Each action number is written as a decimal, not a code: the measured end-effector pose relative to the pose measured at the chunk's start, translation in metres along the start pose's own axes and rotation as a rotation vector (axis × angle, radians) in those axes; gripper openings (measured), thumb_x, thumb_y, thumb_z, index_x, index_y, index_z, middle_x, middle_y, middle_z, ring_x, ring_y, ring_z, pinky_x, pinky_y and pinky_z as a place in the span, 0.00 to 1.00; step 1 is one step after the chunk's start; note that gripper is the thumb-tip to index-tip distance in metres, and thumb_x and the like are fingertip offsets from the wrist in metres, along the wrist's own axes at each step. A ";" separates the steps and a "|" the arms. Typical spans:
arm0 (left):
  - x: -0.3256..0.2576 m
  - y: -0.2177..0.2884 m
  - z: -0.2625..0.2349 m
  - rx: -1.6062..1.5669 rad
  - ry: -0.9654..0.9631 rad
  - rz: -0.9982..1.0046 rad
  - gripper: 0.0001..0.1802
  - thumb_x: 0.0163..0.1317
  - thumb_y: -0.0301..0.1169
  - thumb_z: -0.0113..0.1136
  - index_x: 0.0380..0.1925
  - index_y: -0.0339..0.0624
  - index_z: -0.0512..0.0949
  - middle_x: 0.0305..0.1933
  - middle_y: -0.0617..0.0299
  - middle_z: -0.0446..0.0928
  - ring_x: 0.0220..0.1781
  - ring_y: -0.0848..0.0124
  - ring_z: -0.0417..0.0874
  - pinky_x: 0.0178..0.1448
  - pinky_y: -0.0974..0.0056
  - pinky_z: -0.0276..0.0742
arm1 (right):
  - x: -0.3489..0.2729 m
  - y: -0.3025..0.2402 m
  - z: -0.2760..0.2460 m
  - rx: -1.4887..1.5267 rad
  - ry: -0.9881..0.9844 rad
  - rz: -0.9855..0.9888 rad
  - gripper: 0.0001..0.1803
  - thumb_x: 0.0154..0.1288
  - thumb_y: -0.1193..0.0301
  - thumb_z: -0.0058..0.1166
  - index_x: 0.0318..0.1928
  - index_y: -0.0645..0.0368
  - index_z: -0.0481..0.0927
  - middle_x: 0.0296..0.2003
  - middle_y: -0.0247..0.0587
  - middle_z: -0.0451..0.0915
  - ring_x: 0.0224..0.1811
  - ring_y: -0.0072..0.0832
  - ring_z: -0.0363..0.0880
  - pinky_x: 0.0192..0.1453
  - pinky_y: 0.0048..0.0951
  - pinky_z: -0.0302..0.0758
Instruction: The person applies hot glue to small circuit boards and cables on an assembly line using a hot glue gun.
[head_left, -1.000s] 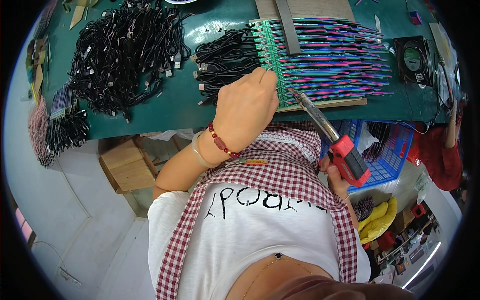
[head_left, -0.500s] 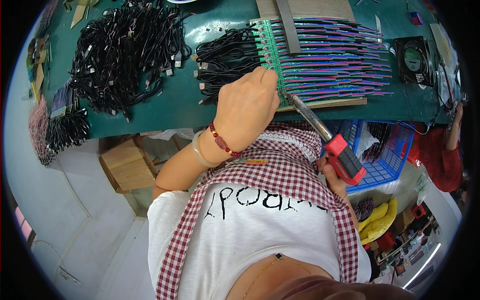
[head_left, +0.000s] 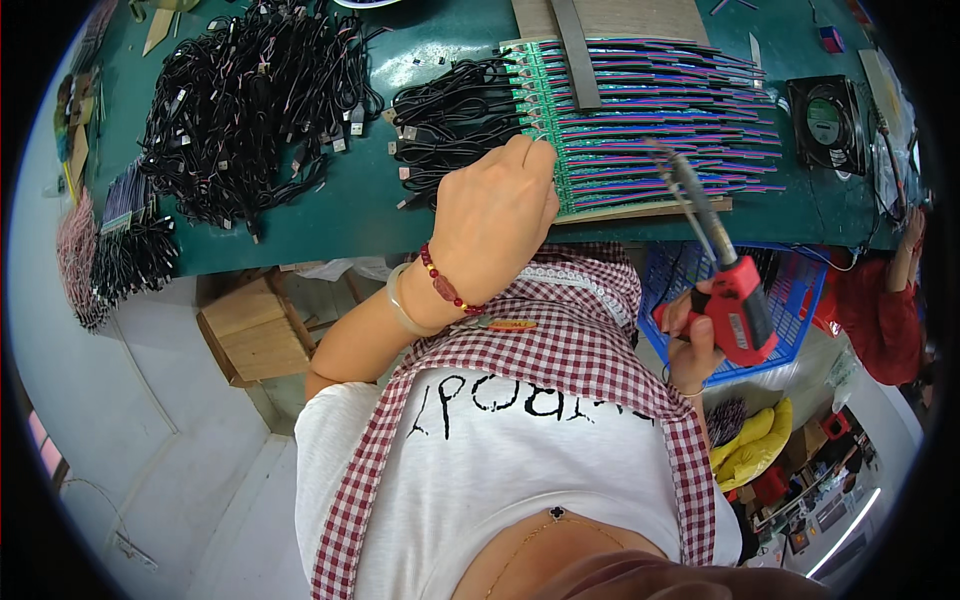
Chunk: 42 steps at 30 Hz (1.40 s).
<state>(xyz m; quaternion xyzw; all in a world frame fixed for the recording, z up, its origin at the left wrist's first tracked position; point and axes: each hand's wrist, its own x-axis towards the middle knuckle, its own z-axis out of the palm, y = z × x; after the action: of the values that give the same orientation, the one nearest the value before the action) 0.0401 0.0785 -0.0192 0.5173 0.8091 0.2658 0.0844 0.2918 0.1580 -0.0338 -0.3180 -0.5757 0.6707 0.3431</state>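
Observation:
My right hand point(head_left: 692, 345) grips a red and black soldering gun point(head_left: 745, 310) by its handle. Its metal barrel and tip point up and away, above the strips of thin black, blue and red wires point(head_left: 670, 150) and apart from the boards. My left hand point(head_left: 500, 195) is closed with the fingers curled down at the near end of a row of small green circuit boards point(head_left: 540, 95). Whatever it pinches is hidden under the knuckles. Black USB cables point(head_left: 450, 95) run left from the boards. A flat metal bar point(head_left: 575, 55) lies across the row on a wooden board point(head_left: 640, 18).
A big heap of black USB cables point(head_left: 250, 110) covers the left of the green table point(head_left: 400, 235). More wire bundles hang off its left edge point(head_left: 135, 245). A black fan point(head_left: 828, 125) stands at the right. Below are a blue basket point(head_left: 785, 345) and a cardboard box point(head_left: 255, 325). Another person's red sleeve point(head_left: 880, 325) shows at far right.
My right hand has lifted the soldering gun off the boards and moved it to the right, its tip now over the wires. My left hand stays in place.

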 end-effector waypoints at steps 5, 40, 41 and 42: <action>-0.006 0.004 0.003 0.093 0.068 0.011 0.07 0.47 0.25 0.60 0.25 0.43 0.71 0.27 0.61 0.70 0.32 0.63 0.75 0.31 0.61 0.69 | 0.019 -0.005 0.007 0.065 0.040 -0.080 0.23 0.67 0.59 0.47 0.52 0.64 0.65 0.18 0.34 0.65 0.19 0.19 0.61 0.24 0.22 0.63; -0.007 0.001 -0.043 -0.560 0.128 0.048 0.05 0.48 0.18 0.60 0.25 0.35 0.74 0.24 0.59 0.72 0.22 0.68 0.75 0.26 0.67 0.70 | 0.084 -0.042 0.112 0.025 -0.259 0.105 0.13 0.59 0.79 0.57 0.45 0.65 0.75 0.35 0.37 0.79 0.37 0.20 0.77 0.42 0.22 0.74; -0.008 0.001 -0.041 -0.563 0.125 0.053 0.05 0.48 0.18 0.60 0.25 0.35 0.74 0.24 0.59 0.72 0.22 0.68 0.75 0.26 0.67 0.70 | 0.083 -0.041 0.114 0.023 -0.253 0.103 0.13 0.59 0.79 0.57 0.45 0.65 0.75 0.35 0.37 0.79 0.37 0.20 0.77 0.42 0.22 0.74; -0.009 0.000 -0.038 -0.539 0.110 0.082 0.06 0.46 0.18 0.60 0.25 0.34 0.74 0.23 0.59 0.73 0.22 0.71 0.74 0.25 0.69 0.68 | 0.081 -0.040 0.116 0.029 -0.239 0.090 0.10 0.59 0.79 0.57 0.43 0.64 0.76 0.35 0.36 0.79 0.36 0.19 0.77 0.41 0.22 0.74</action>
<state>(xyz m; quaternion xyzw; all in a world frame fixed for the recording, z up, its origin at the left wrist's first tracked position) 0.0285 0.0572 0.0120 0.4934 0.6907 0.5025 0.1641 0.1548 0.1652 0.0193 -0.2564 -0.5878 0.7267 0.2463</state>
